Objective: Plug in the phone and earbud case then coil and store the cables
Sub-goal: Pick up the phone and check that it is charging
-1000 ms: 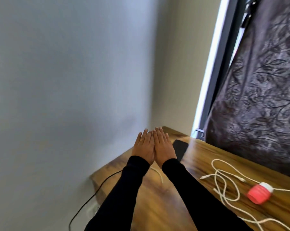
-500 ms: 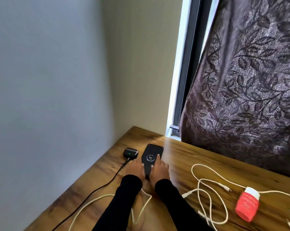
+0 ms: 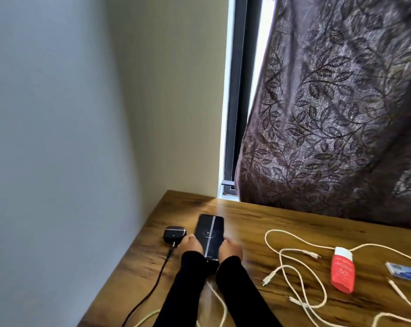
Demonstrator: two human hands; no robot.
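At the lower left of the frame, a black cable (image 3: 152, 289) runs up across the wooden worktop (image 3: 282, 223) into the near end of the black earbud case (image 3: 175, 233), which lies flat near the wall with a small green light showing on its front, most likely a sign that it is drawing charge. Just right of it, in the lower middle, the phone (image 3: 209, 236) lies face up with a charging ring lit on its screen. The left hand (image 3: 190, 245) rests against its left edge and the right hand (image 3: 230, 248) against its right edge. Each hand's grip lies narrow along the phone's sides, fingers flat to the worktop instead of curled round it, seemingly to steady or square the handset. A white cable (image 3: 217, 300) leads from between the black sleeves toward the phone's near end, though the plug itself is hidden by the wrists.

Further right, a loose white charging cable (image 3: 284, 265) sprawls in open loops, its free connectors lying bare on the wood, so the coiling and storing look not yet begun. Beyond it a red sunscreen tube (image 3: 342, 270) lies over one strand, and a small blue packet (image 3: 404, 274) sits near the right edge. A patterned curtain (image 3: 341, 114) hangs behind.
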